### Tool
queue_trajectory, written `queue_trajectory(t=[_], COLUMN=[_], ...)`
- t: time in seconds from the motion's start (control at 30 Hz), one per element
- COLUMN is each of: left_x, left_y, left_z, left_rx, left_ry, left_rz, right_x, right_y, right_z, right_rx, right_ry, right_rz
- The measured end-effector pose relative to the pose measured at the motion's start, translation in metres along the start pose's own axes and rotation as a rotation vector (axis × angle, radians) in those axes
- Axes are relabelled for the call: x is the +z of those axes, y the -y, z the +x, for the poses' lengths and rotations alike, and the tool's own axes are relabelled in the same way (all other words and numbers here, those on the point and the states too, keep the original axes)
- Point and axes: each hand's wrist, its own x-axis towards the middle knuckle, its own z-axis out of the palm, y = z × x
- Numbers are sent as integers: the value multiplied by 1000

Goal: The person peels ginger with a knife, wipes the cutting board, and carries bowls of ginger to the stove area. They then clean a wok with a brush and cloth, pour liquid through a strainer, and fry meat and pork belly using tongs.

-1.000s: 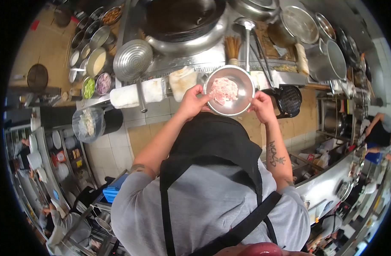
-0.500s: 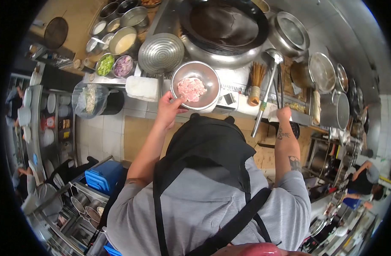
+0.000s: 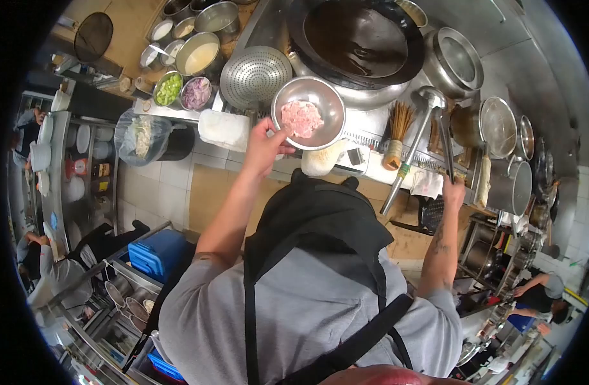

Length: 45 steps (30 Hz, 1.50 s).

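My left hand (image 3: 267,147) is closed on the rim of a steel bowl (image 3: 330,106), thumb inside and fingers beneath. Pale pink raw meat (image 3: 301,119) lies in the bowl. Behind the bowl sits a large dark wok (image 3: 355,38) with a thin layer of dark liquid. My right hand (image 3: 453,192) is wrapped round the handle of a long metal utensil (image 3: 448,147), whose head is near the ladle (image 3: 429,97) and hard to make out. The ladle rests beside it, with its handle slanting down to the left. Left of the bowl is a perforated strainer (image 3: 256,76).
A bamboo brush (image 3: 397,138) stands between bowl and ladle. Folded white cloths (image 3: 224,129) lie on the counter edge. Tubs of green vegetable (image 3: 168,88) and purple onion (image 3: 196,94) are at the left. Pots (image 3: 509,186) and sieves stand at the right. Other people are at both far sides.
My right hand has pulled the long utensil's handle outward to the right, off the white cloth. The bowl remains in my left hand. The whole view has shifted slightly.
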Motion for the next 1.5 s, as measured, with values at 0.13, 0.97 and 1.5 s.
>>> queue_trajectory(t=[0.13,0.97,1.5], left_x=[0,-40,-24], left_y=[-6,6,-2], left_z=[7,23,41], left_rx=[42,130,134], left_ry=[-28,-86,-125], left_rz=[-31,45,-19], right_x=[-16,-144,-111], right_y=[-15,168,249], right_z=[-53,-105,-16], right_rx=[-55,-1060,-655], right_ry=[-76,-127,-94], right_rz=[-25,-150,-92])
